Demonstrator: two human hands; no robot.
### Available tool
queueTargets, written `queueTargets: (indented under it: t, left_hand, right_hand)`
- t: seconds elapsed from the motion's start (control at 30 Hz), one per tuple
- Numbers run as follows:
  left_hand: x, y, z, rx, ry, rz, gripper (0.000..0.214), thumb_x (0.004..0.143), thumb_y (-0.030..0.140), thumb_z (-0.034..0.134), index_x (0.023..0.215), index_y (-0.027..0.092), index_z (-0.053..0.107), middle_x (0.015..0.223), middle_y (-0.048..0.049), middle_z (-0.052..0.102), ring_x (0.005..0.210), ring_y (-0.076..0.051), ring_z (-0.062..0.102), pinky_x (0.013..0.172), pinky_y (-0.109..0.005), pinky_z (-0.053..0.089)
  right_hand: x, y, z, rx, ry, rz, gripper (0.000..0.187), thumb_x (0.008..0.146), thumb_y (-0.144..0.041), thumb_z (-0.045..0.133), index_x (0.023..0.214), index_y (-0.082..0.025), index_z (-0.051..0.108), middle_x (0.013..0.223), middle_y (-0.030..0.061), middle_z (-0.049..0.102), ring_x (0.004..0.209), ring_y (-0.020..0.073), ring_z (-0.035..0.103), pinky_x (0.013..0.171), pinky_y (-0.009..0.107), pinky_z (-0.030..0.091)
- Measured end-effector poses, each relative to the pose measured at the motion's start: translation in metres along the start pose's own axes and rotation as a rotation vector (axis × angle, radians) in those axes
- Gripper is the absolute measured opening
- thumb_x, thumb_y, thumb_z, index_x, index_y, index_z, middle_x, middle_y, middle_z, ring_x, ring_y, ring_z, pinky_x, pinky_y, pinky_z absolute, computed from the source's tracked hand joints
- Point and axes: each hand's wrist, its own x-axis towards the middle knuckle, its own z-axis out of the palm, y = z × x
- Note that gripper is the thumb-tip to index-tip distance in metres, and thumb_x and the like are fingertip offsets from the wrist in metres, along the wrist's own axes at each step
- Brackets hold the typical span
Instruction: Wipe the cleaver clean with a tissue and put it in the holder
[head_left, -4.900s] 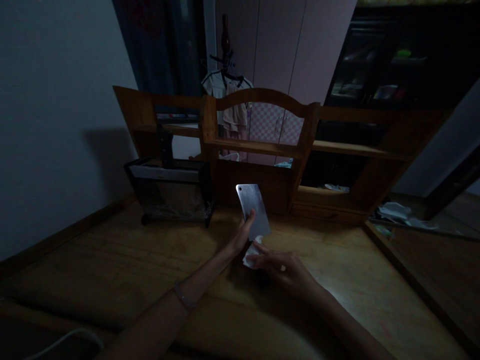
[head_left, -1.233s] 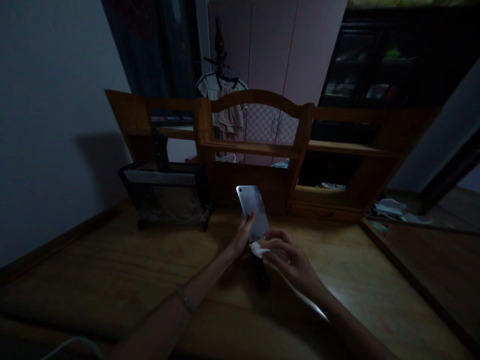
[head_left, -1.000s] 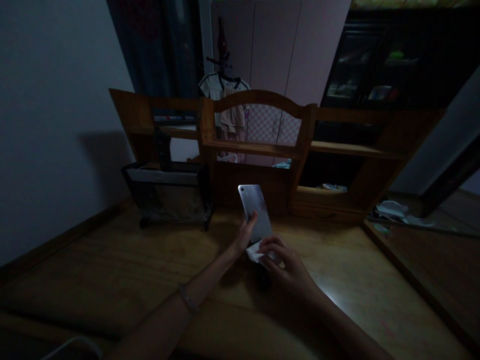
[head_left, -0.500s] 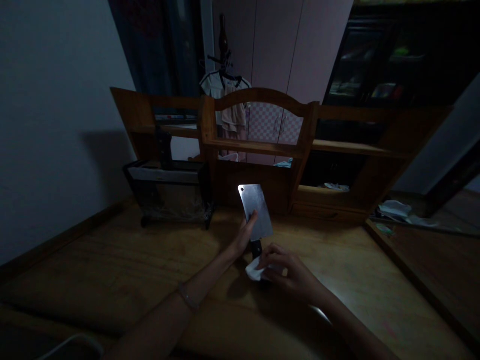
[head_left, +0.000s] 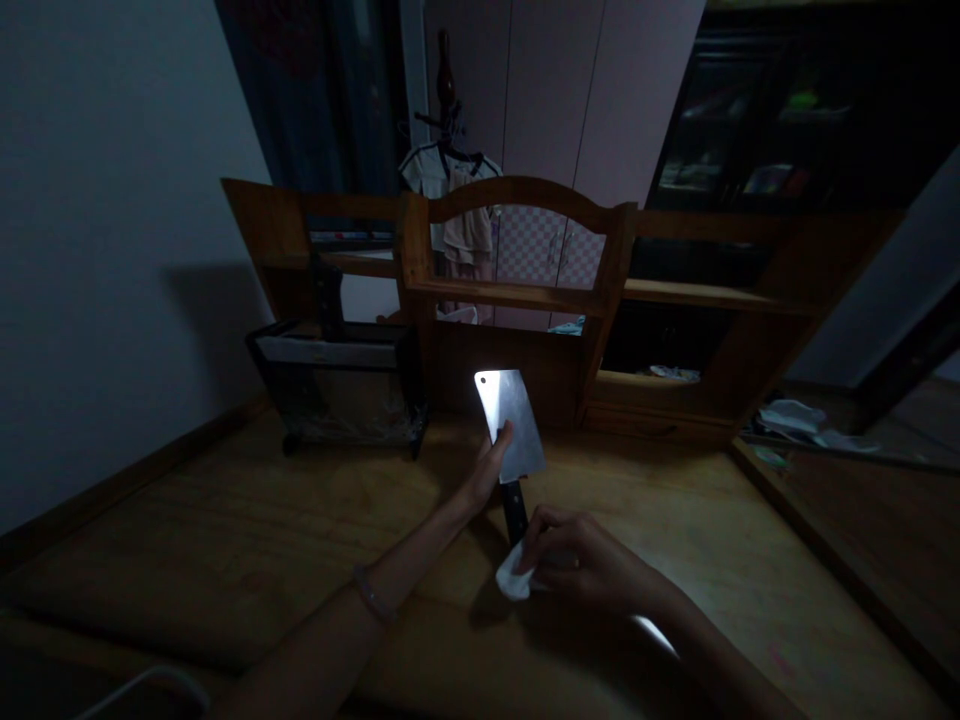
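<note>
A cleaver [head_left: 523, 420] is held up over the wooden tabletop, its shiny blade toward the back and its black handle toward me. My left hand [head_left: 486, 472] grips the blade along its left edge, thumb lying on the flat. Pinched in my right hand [head_left: 568, 550] is a white cloth or tissue [head_left: 514, 574], at the butt end of the handle. The folded cloth hides that end, and whether it is wrapped round the handle I cannot tell.
At the back left stands a black-framed knife rack [head_left: 341, 385] with a dark-handled knife in it. A wooden shelf unit [head_left: 517, 300] runs along the rear of the tabletop [head_left: 225, 530]. A white cable [head_left: 150, 675] curves at the lower left.
My right hand has slid the white cloth down the handle toward me, uncovering more of the black grip. The left hand and the cleaver have hardly moved.
</note>
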Motion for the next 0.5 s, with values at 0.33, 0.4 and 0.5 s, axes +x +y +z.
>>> queueTargets:
  t: [0.33,0.4,0.5]
  left_hand:
    - [-0.005,0.012,0.004,-0.042,-0.015,-0.004,0.061,0.078,0.064,0.054,0.114,0.015,0.052,0.076,-0.0056,0.066,0.063,-0.019,0.064,0.057,-0.029,0.050]
    - [-0.005,0.012,0.005,-0.042,0.020,0.004,0.058,0.078,0.062,0.056,0.110,0.015,0.056,0.079,-0.0064,0.067,0.074,-0.022,0.065,0.064,-0.030,0.050]
    - [-0.004,0.011,0.006,-0.060,0.056,-0.004,0.056,0.076,0.060,0.060,0.109,0.014,0.059,0.088,-0.0077,0.068,0.088,-0.024,0.063,0.074,-0.030,0.049]
  right_hand:
    - [-0.001,0.011,-0.016,0.170,0.122,0.033,0.012,0.082,-0.026,0.063,0.084,-0.020,0.073,0.090,0.0040,0.061,0.083,0.0159,0.059,0.074,0.028,0.047]
    - [0.004,0.013,-0.017,0.211,0.318,0.033,0.013,0.083,-0.029,0.062,0.085,-0.020,0.071,0.091,0.0040,0.061,0.086,0.0164,0.059,0.077,0.029,0.047]
    - [0.013,0.015,-0.010,0.203,0.479,0.027,0.015,0.085,-0.033,0.060,0.089,-0.021,0.068,0.099,0.0045,0.060,0.095,0.0179,0.057,0.085,0.032,0.046]
